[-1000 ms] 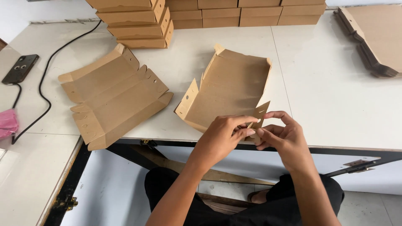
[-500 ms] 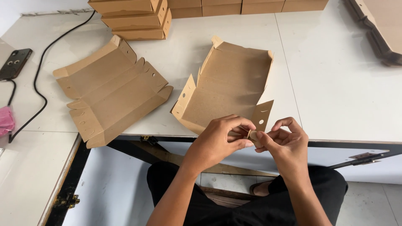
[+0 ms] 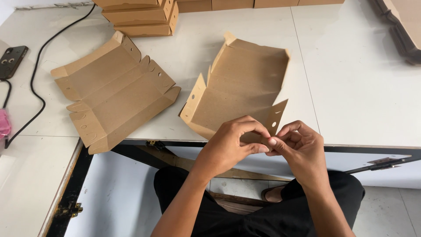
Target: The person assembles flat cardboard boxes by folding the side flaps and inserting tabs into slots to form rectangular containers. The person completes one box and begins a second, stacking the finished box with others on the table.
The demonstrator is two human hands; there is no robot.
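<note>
My left hand [image 3: 230, 147] and right hand [image 3: 298, 147] meet at the near edge of the table, fingertips pinched together on the corner flap [image 3: 274, 117] of the brown cardboard box blank [image 3: 241, 87]. Both hands are closed in a pinch on that flap; the blank itself lies half-folded on the white table [image 3: 351, 87], its near corner hanging just past the edge toward my lap.

Going left to right: at the far left a dark phone [image 3: 11, 61] lies on the table with a black cable [image 3: 37, 83] curling past it, and something pink [image 3: 4, 125] shows at the frame edge. Next comes a second blank [image 3: 114, 92], partly creased, lying apart from mine. Behind it stands a stack of finished boxes [image 3: 140, 17]. Then my blank, then bare table, and at the far right corner a pile of flat blanks [image 3: 403, 26].

To do this fold well, I judge I should keep my left thumb pressed along the crease so it bends on the scored line, and let my right fingers steer the tab squarely toward its slot without crumpling the thin corner. I would hold the flap close to its root, not its tip, and keep the rest of the blank resting on the table for support.
</note>
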